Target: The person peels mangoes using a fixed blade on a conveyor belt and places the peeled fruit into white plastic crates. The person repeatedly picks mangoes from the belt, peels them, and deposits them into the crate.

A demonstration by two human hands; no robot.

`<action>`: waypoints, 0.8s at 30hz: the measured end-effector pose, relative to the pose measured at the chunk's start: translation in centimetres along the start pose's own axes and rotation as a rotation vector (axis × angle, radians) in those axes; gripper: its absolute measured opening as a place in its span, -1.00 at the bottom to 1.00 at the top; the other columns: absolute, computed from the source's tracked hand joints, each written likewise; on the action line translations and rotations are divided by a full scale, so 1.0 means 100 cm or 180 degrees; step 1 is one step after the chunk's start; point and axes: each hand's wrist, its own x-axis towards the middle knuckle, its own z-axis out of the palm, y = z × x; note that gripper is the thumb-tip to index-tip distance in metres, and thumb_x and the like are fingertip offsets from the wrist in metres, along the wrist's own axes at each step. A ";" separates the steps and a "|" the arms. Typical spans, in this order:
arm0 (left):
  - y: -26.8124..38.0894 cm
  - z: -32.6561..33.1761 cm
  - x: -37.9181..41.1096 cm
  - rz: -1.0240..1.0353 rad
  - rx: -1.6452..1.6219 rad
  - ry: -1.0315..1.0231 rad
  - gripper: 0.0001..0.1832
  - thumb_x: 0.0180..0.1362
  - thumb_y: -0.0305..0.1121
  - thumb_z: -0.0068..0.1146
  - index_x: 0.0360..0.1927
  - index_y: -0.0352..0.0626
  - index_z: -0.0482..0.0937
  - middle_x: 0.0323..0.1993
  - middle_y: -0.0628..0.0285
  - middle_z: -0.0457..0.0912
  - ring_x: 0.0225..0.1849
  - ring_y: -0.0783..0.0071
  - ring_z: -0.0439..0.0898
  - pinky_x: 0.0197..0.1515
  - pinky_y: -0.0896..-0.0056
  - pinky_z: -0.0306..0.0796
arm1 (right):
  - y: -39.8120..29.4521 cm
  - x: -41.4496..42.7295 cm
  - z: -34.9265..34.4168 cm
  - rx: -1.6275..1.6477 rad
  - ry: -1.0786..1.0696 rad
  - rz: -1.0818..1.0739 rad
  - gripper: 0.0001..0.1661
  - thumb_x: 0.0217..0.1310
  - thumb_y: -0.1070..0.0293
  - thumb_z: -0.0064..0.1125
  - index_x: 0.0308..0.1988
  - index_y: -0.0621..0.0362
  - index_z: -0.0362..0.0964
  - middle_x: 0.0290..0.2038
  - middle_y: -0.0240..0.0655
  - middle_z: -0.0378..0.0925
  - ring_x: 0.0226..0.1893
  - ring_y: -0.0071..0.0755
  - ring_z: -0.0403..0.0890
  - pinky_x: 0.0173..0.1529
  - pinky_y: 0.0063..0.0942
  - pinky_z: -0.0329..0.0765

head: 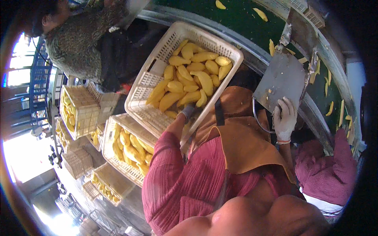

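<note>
My left hand (188, 112), in a dark grey glove, reaches into a white plastic crate (147, 75). Its fingers are hidden among peeled yellow fruits (189, 76) that look like mangoes, so I cannot tell whether it grips one. The crate stands tilted at my left, against my brown apron (248, 147). My right hand (285, 116), in a pale knit glove, lies on the near edge of a metal plate (280, 76), fingers stretched out over its surface. Small yellow scraps lie on the plate, and nothing shows in that hand.
A green conveyor belt (236, 14) with yellow slices (260, 14) runs beyond the plate. A curved metal rod (256, 116) hangs below it. Another crate of fruit (127, 147) stands behind, with several more on the floor. One co-worker (76, 50) bends at left; another (327, 174) is at right.
</note>
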 end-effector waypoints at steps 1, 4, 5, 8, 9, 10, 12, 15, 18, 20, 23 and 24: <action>0.003 -0.002 -0.006 0.0330 0.0665 -0.0002 -0.12 0.25 -0.20 0.60 0.61 -0.14 0.46 0.47 0.16 0.62 0.43 0.18 0.58 0.48 0.24 0.42 | 0.000 0.000 0.000 0.0016 -0.0030 0.0035 -0.66 0.41 0.34 0.38 0.14 0.10 0.69 0.28 -0.13 0.68 0.31 0.21 0.64 0.40 0.13 0.54; 0.018 -0.010 -0.032 -0.0636 0.0259 -0.0110 -0.19 0.32 -0.10 0.52 0.57 -0.18 0.49 0.46 0.15 0.62 0.43 0.18 0.57 0.49 0.22 0.43 | 0.002 0.001 0.002 -0.0050 -0.0025 0.0008 -0.66 0.40 0.35 0.38 0.13 0.10 0.69 0.28 -0.12 0.67 0.30 0.22 0.64 0.40 0.15 0.54; 0.026 -0.017 -0.041 -0.0606 0.0212 -0.0231 -0.19 0.33 -0.07 0.50 0.56 -0.18 0.49 0.45 0.14 0.63 0.42 0.19 0.58 0.49 0.21 0.44 | 0.003 0.002 0.002 -0.0094 0.0064 -0.0068 -0.66 0.40 0.35 0.38 0.13 0.11 0.69 0.28 -0.11 0.67 0.29 0.22 0.64 0.39 0.16 0.54; 0.060 -0.043 -0.072 -0.1013 -0.0230 -0.0091 -0.41 0.44 -0.05 0.38 0.39 -0.20 0.65 0.17 0.24 0.75 0.19 0.36 0.66 0.30 0.30 0.53 | 0.002 0.004 -0.003 -0.0025 -0.0010 -0.0018 -0.66 0.40 0.36 0.38 0.13 0.12 0.68 0.29 -0.10 0.66 0.28 0.24 0.64 0.40 0.16 0.53; 0.075 -0.051 -0.084 -0.1226 -0.0425 0.0038 -0.49 0.49 -0.06 0.33 0.30 -0.22 0.72 0.04 0.28 0.80 0.07 0.44 0.69 0.21 0.35 0.57 | 0.000 0.005 -0.005 0.0092 -0.0015 0.0039 -0.66 0.41 0.37 0.37 0.14 0.12 0.68 0.29 -0.10 0.66 0.28 0.22 0.64 0.39 0.13 0.55; 0.093 -0.059 -0.092 -0.1119 -0.0615 0.0125 -0.46 0.49 -0.06 0.31 0.36 -0.20 0.66 0.12 0.22 0.78 0.12 0.37 0.71 0.26 0.28 0.58 | -0.003 0.007 -0.008 0.0208 -0.0021 0.0097 -0.66 0.41 0.38 0.36 0.15 0.12 0.68 0.28 -0.09 0.67 0.27 0.20 0.65 0.38 0.10 0.56; 0.132 -0.063 -0.108 -0.0965 -0.0977 0.0407 -0.42 0.50 -0.07 0.26 0.44 -0.20 0.58 0.23 0.14 0.76 0.19 0.27 0.74 0.33 0.18 0.60 | -0.012 0.011 -0.013 0.0774 -0.0133 0.0452 -0.65 0.44 0.40 0.35 0.17 0.13 0.68 0.26 -0.06 0.68 0.20 0.13 0.69 0.30 0.03 0.61; 0.197 -0.044 -0.121 0.0540 -0.2121 0.0076 -0.46 0.54 -0.14 0.17 0.43 -0.28 0.55 0.23 0.11 0.76 0.20 0.21 0.76 0.34 0.11 0.63 | -0.032 0.024 -0.014 0.1898 -0.0459 0.0980 -0.62 0.50 0.39 0.32 0.24 0.13 0.66 0.17 -0.07 0.72 0.02 -0.04 0.77 0.12 -0.12 0.70; 0.264 0.002 -0.108 0.1226 -0.1383 0.0459 -0.44 0.54 -0.15 0.19 0.45 -0.30 0.53 0.30 0.10 0.71 0.33 0.18 0.68 0.48 0.09 0.52 | -0.054 0.049 0.001 0.3190 -0.1158 0.1413 -0.51 0.60 0.38 0.26 0.41 0.10 0.53 0.05 -0.22 0.73 -0.18 -0.31 0.78 -0.04 -0.27 0.74; 0.304 0.046 -0.092 0.1625 -0.1968 -0.0172 -0.40 0.52 -0.11 0.24 0.47 -0.26 0.51 0.37 0.11 0.66 0.39 0.18 0.63 0.51 0.09 0.49 | -0.059 0.068 0.012 0.5225 -0.1726 0.1761 -0.42 0.64 0.41 0.23 0.51 0.20 0.40 0.06 -0.27 0.71 -0.19 -0.46 0.74 -0.04 -0.41 0.71; 0.354 0.112 -0.072 0.1275 -0.2965 -0.1390 -0.23 0.46 0.00 0.38 0.56 -0.21 0.41 0.46 0.10 0.57 0.45 0.18 0.57 0.54 -0.01 0.47 | -0.046 0.090 0.018 0.5358 -0.0838 0.1127 -0.38 0.64 0.38 0.21 0.53 0.29 0.34 0.27 -0.18 0.63 0.13 -0.41 0.68 0.26 -0.41 0.63; 0.366 0.127 -0.068 0.1097 -0.3057 -0.1541 -0.29 0.42 -0.08 0.37 0.52 -0.19 0.45 0.41 0.11 0.61 0.45 0.16 0.59 0.51 -0.01 0.50 | -0.036 0.094 0.015 0.5540 -0.0696 0.1264 -0.37 0.64 0.36 0.23 0.53 0.27 0.34 0.34 -0.16 0.60 0.23 -0.36 0.65 0.36 -0.38 0.60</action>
